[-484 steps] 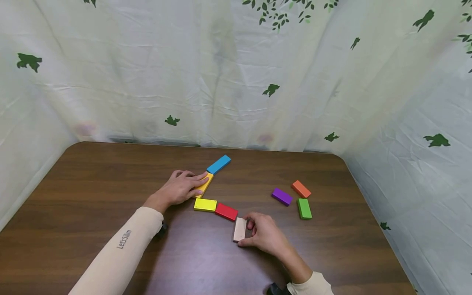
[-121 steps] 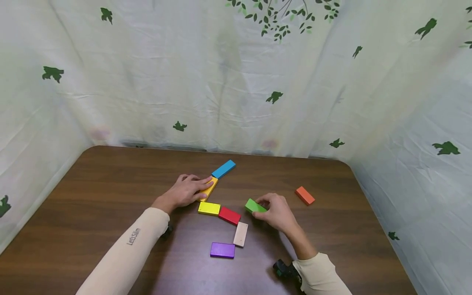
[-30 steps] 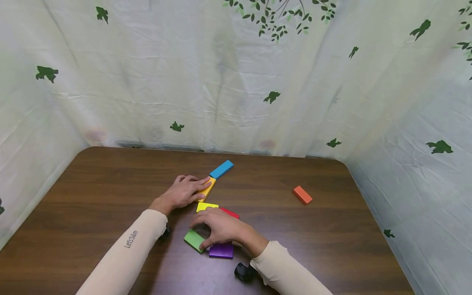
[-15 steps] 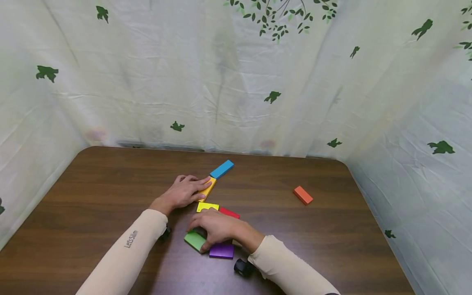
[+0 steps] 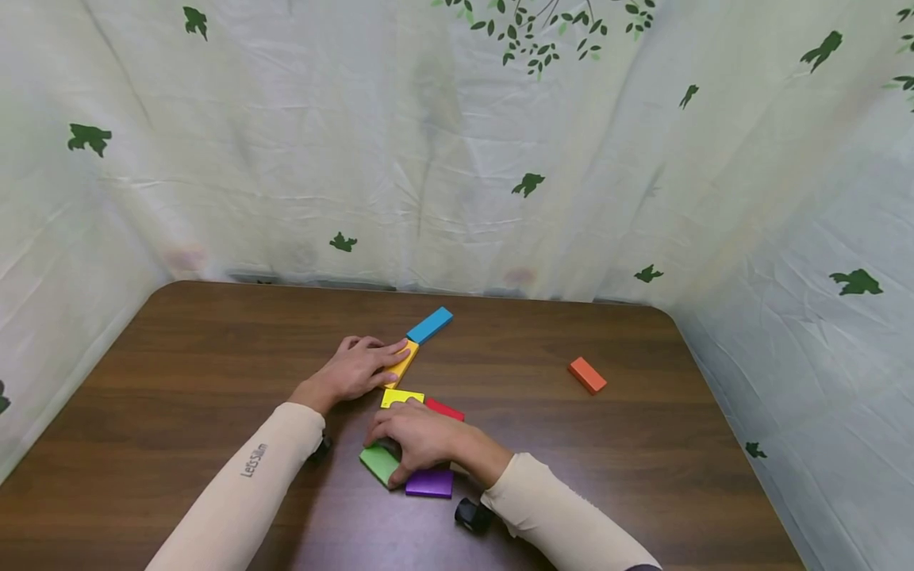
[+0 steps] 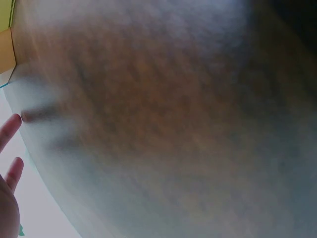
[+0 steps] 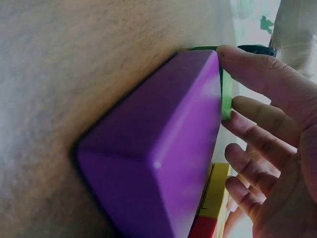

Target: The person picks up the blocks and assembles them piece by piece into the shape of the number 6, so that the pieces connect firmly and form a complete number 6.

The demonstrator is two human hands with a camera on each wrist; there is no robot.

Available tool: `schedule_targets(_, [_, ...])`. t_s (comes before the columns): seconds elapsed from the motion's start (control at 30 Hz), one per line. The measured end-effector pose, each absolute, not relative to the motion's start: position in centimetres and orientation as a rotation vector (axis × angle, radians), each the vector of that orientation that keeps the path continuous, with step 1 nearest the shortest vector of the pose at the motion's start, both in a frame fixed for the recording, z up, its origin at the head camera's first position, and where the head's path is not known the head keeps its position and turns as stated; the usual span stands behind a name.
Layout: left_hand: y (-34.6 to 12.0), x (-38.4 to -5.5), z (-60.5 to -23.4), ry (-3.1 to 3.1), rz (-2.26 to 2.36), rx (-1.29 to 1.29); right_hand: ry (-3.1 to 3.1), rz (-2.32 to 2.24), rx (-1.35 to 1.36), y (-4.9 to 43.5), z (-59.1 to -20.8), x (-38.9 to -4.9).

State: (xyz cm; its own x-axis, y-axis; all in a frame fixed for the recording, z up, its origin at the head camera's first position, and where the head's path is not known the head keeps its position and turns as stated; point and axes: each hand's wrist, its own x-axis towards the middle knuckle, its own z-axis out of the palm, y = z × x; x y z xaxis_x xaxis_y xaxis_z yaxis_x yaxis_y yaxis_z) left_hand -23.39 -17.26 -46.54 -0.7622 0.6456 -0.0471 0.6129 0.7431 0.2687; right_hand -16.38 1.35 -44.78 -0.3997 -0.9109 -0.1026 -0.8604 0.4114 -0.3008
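Observation:
My left hand (image 5: 350, 369) rests with outstretched fingers on an amber block (image 5: 403, 365), whose far end meets a blue block (image 5: 430, 325). Between thumb and fingers, my right hand (image 5: 428, 436) pinches a flat green block (image 5: 378, 465) at the left end of a purple block (image 5: 430, 484). The right wrist view has the purple block (image 7: 148, 124) large in front, with the thumb at its far corner and the green block (image 7: 227, 94) behind. Beyond the right hand lie a yellow block (image 5: 402, 397) and a partly covered red block (image 5: 444, 409). That hand hides the beige block.
A lone orange block (image 5: 587, 375) lies to the right on the brown wooden table (image 5: 214, 341). White curtains (image 5: 286, 159) with green leaf and bird shapes hang behind the table and at both sides. A black wrist camera (image 5: 474, 515) sits below the right wrist.
Since the oldest frame, the right hand has left the beige block; the purple block has come to the front. The green block has travelled left beside it, lately edging closer. The left hand has stayed put.

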Motion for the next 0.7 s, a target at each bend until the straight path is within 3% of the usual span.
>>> schedule_targets(0.7, [-17.23, -23.44, -46.67, 2.812, 0.376, 1.016, 2.425, -0.289, -1.517, 2.0, -44.93, -16.19])
